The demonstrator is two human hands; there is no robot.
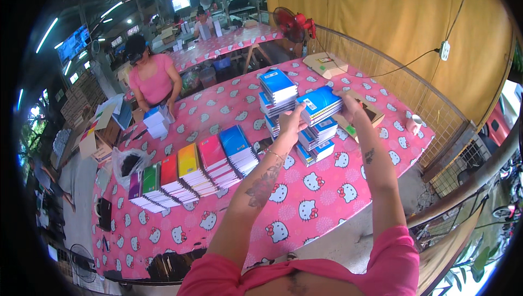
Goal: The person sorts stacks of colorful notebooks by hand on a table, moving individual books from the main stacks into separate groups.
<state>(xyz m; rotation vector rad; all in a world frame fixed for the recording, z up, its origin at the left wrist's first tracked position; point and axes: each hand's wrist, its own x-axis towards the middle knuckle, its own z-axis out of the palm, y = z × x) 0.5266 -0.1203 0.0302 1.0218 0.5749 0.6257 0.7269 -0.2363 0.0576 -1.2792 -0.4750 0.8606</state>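
Between my two hands is a small bundle of blue spiral notebooks [321, 101], held at the top of a stack. My left hand [292, 121] grips its left end with the thumb on the cover. At the right end, my right hand [351, 106] is closed round the edge. Below the bundle are more blue notebooks [317, 153], laid crosswise in layers. Just left of it rises another tall stack of blue notebooks [278, 86]. Whether the held bundle touches the layers beneath is hard to make out.
A row of notebook stacks [188, 168] in several colours stands left on the pink patterned table [234, 241]. Across it a co-worker [155, 72] handles notebooks. Cardboard boxes [326, 66] lie behind and beside my stacks; a mug [414, 124] stands near the right edge. A red fan [294, 23] is beyond.
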